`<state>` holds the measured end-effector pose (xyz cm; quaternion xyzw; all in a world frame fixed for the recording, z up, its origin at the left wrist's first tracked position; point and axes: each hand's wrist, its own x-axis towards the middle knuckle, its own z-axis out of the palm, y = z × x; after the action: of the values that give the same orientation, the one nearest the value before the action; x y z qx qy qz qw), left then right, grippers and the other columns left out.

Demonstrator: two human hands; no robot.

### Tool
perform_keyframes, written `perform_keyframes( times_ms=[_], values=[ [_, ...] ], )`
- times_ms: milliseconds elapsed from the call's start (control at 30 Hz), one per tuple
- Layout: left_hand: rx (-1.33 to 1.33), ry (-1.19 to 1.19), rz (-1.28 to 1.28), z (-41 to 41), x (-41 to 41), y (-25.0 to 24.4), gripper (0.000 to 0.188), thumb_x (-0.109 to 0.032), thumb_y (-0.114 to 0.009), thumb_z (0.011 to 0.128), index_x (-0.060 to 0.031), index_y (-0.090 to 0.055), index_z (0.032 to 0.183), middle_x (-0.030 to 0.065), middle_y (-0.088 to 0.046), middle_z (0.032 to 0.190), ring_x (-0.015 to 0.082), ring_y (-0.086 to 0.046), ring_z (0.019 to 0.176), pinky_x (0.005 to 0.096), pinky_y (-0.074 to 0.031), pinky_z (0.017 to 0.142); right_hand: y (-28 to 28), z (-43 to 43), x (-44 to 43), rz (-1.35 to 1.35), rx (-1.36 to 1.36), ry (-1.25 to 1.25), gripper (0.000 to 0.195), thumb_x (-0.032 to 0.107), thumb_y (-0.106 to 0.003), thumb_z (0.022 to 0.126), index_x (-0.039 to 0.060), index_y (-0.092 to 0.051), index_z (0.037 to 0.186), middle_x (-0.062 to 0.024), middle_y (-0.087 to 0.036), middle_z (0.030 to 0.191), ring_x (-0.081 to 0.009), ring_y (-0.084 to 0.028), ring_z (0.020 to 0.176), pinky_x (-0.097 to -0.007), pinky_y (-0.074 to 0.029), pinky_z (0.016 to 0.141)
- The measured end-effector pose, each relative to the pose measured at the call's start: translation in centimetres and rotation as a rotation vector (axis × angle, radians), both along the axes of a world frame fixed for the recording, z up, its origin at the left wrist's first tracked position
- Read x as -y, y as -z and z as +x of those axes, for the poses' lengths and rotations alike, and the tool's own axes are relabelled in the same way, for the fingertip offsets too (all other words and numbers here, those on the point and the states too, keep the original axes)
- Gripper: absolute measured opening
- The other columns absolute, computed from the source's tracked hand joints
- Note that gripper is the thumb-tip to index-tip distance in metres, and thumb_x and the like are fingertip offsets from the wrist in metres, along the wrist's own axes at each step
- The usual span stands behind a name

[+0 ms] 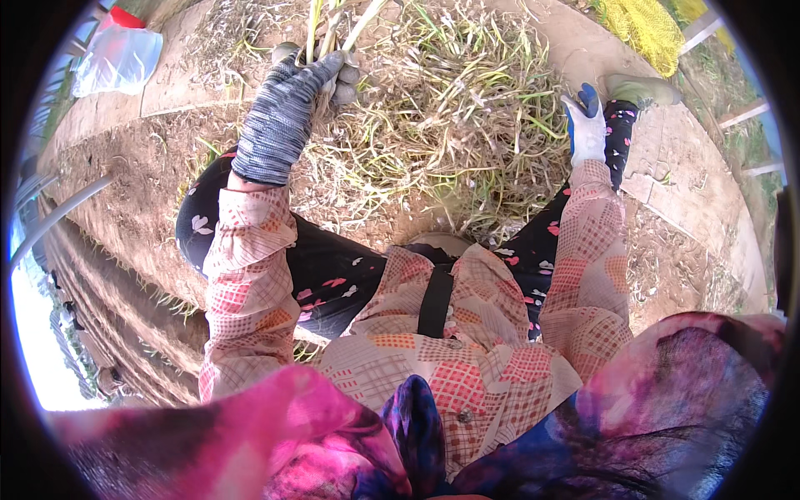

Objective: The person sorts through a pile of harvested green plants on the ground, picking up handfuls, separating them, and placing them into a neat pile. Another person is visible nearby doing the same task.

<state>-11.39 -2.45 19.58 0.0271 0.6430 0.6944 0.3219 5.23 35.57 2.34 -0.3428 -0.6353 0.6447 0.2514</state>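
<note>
My left hand (290, 106), in a grey knit glove, is closed around a small bunch of onion-like stalks (317, 25). Their pale green stems rise past the top of the picture, and thin roots hang below my fingers. My right hand (586, 128) wears a white glove with a blue coating. It hovers by my right lower leg and boot (644, 90), thumb and fingers apart, with nothing visible in it. Between my spread legs lies a wide layer of trimmed leaves and dry stalks (437, 131) on brown soil.
At the upper left lies a clear plastic bag (119, 59) with a red item (127, 17) by it. A yellow mesh bag (644, 31) sits at the upper right. Flat tan sheets (694, 181) cover ground on the right. A curved pole (59, 215) juts in at left.
</note>
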Motion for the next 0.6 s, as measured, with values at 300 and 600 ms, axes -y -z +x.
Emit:
perform_keyframes(
  times_ms=[300, 600],
  values=[
    [0.244, -0.2, 0.126, 1.1, -0.9, 4.6, 0.021, -0.016, -0.053, 0.093, 0.0025, -0.058, 0.101, 0.007, -0.062, 0.086, 0.0182, -0.062, 0.077, 0.0331, -0.054, 0.077, -1.2, -10.2, 11.5, 1.159, 0.455, -0.572, 0.042, 0.035, -0.062, 0.081, 0.0137, -0.058, 0.118, -0.0077, -0.059, 0.121, -0.0266, -0.053, 0.115, -0.0437, -0.041, 0.097],
    [0.361, -0.275, 0.223, 3.0, -1.3, 7.2, 0.017, -0.014, -0.056, 0.092, -0.0004, -0.055, 0.101, 0.0042, -0.055, 0.076, 0.0173, -0.056, 0.07, 0.0325, -0.051, 0.069, 4.5, -16.1, 14.9, 1.202, 0.961, -0.813, 0.09, 0.048, -0.067, 0.076, 0.0177, -0.019, 0.145, -0.0131, -0.043, 0.139, -0.03, -0.043, 0.126, -0.0463, -0.037, 0.098]
  ],
)
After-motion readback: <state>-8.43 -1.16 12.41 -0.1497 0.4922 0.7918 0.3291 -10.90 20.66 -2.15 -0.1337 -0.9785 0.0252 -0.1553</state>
